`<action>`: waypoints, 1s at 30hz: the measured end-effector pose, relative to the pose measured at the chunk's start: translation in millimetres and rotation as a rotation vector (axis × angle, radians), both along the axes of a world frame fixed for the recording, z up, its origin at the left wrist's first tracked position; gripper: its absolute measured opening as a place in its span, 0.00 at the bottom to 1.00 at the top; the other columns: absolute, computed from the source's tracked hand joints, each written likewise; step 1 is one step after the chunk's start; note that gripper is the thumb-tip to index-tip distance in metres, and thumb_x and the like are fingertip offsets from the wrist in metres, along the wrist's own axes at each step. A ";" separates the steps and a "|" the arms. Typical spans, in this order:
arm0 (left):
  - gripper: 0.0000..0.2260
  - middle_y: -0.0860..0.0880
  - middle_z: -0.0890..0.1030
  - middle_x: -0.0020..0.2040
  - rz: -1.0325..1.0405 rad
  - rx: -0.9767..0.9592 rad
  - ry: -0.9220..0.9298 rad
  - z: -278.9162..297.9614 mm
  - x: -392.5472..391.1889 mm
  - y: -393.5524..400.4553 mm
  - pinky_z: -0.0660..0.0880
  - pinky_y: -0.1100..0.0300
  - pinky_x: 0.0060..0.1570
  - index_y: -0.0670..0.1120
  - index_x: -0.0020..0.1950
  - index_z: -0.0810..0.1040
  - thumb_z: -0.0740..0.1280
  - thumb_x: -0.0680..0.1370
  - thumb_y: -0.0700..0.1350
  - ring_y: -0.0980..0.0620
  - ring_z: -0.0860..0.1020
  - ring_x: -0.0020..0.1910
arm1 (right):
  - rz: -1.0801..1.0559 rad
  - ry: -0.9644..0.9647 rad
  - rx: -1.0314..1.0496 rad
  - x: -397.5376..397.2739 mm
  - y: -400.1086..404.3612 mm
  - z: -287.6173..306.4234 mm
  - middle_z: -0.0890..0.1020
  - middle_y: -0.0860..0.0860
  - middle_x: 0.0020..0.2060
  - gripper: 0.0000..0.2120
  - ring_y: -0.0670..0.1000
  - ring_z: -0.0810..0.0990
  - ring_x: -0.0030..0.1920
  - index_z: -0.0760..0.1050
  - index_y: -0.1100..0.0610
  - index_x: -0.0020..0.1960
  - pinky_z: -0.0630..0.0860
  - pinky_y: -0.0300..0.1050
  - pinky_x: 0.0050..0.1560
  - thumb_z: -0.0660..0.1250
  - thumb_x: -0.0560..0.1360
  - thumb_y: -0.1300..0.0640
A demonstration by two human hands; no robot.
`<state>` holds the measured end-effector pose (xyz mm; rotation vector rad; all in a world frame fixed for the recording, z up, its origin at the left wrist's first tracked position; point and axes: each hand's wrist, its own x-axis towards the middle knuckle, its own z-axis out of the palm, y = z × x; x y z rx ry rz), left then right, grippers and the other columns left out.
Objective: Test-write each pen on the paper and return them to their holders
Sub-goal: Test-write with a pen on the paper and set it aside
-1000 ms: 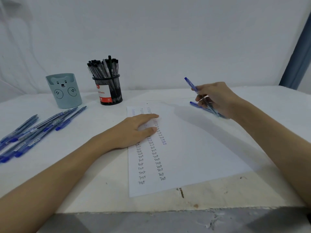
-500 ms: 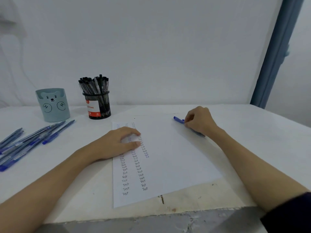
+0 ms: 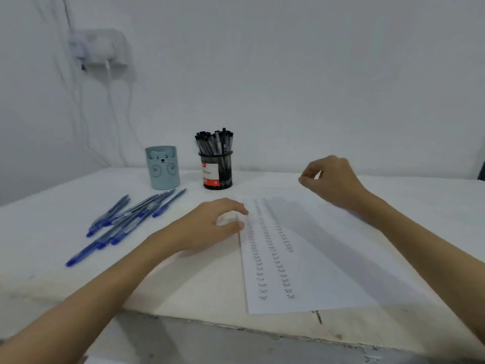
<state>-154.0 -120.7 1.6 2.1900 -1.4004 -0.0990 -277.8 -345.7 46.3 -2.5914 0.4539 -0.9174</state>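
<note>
A white paper (image 3: pixel 328 258) with columns of small test words lies on the table. My left hand (image 3: pixel 210 224) rests at the paper's left edge, fingers loosely curved, holding nothing. My right hand (image 3: pixel 330 179) hovers above the paper's far right corner with its fingers curled; no pen shows in it. Several blue pens (image 3: pixel 126 219) lie loose in a pile on the table to the left. Behind them stands a pale blue bear-faced holder (image 3: pixel 162 168). Beside it, a black mesh holder (image 3: pixel 217 169) is packed with black pens (image 3: pixel 214 140).
The white table (image 3: pixel 183 285) ends in a chipped front edge close to me. A wall socket (image 3: pixel 99 48) with hanging cables is at the upper left. The white wall runs right behind the holders.
My right hand set the blue pens down right of the paper and lifted away without them. My left hand slid to the paper's left edge. The view swung left.
</note>
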 end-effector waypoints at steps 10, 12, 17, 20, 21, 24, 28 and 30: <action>0.17 0.61 0.70 0.68 0.265 0.008 -0.037 -25.1 21.3 124.6 0.57 0.78 0.59 0.54 0.68 0.69 0.61 0.80 0.51 0.65 0.66 0.65 | 0.397 0.383 -0.310 140.0 165.7 -16.6 0.76 0.55 0.61 0.18 0.55 0.74 0.60 0.74 0.55 0.64 0.73 0.48 0.58 0.60 0.75 0.63; 0.17 0.61 0.68 0.69 0.281 0.008 -0.027 -30.5 22.6 127.8 0.58 0.71 0.64 0.55 0.69 0.68 0.60 0.80 0.52 0.63 0.65 0.67 | 0.357 0.461 -0.406 156.9 179.3 -30.8 0.74 0.56 0.61 0.19 0.56 0.74 0.59 0.71 0.56 0.66 0.72 0.46 0.53 0.60 0.75 0.63; 0.17 0.60 0.69 0.69 0.288 -0.019 -0.007 -32.4 24.0 127.1 0.61 0.62 0.68 0.56 0.68 0.69 0.60 0.80 0.52 0.61 0.66 0.67 | 0.325 0.430 -0.530 168.3 189.3 -43.4 0.73 0.56 0.60 0.17 0.55 0.71 0.59 0.71 0.59 0.64 0.70 0.46 0.53 0.62 0.75 0.64; 0.16 0.59 0.70 0.68 0.288 -0.028 -0.011 -33.4 24.4 127.3 0.61 0.62 0.68 0.55 0.68 0.70 0.60 0.80 0.52 0.61 0.66 0.67 | 0.316 0.384 -0.614 167.9 188.9 -40.7 0.74 0.56 0.58 0.13 0.55 0.72 0.58 0.73 0.61 0.60 0.69 0.45 0.51 0.61 0.76 0.65; 0.16 0.59 0.70 0.68 0.286 -0.032 -0.011 -33.5 24.3 127.4 0.61 0.62 0.68 0.55 0.68 0.70 0.60 0.80 0.52 0.61 0.67 0.66 | 0.320 0.375 -0.644 168.0 188.4 -40.4 0.75 0.56 0.57 0.13 0.55 0.72 0.57 0.73 0.61 0.59 0.69 0.45 0.50 0.60 0.76 0.66; 0.16 0.60 0.70 0.67 0.287 -0.040 -0.006 -33.1 24.6 127.7 0.61 0.66 0.65 0.54 0.68 0.70 0.60 0.80 0.52 0.62 0.67 0.66 | 0.346 0.382 -0.782 168.6 184.1 -39.3 0.76 0.55 0.56 0.12 0.54 0.72 0.58 0.73 0.60 0.58 0.66 0.44 0.47 0.60 0.76 0.67; 0.16 0.61 0.71 0.67 0.276 -0.049 0.004 -33.5 24.2 129.0 0.61 0.67 0.64 0.55 0.67 0.70 0.60 0.80 0.52 0.62 0.67 0.65 | 0.363 0.382 -0.829 157.9 174.7 -31.6 0.77 0.57 0.54 0.13 0.56 0.73 0.54 0.69 0.60 0.61 0.64 0.43 0.46 0.60 0.77 0.66; 0.16 0.61 0.71 0.66 0.266 -0.051 0.005 -32.2 23.8 128.8 0.60 0.68 0.63 0.54 0.67 0.71 0.61 0.80 0.51 0.63 0.67 0.65 | 0.359 0.286 -0.667 148.0 167.4 -24.6 0.77 0.59 0.48 0.10 0.57 0.72 0.44 0.67 0.60 0.59 0.63 0.42 0.37 0.59 0.78 0.65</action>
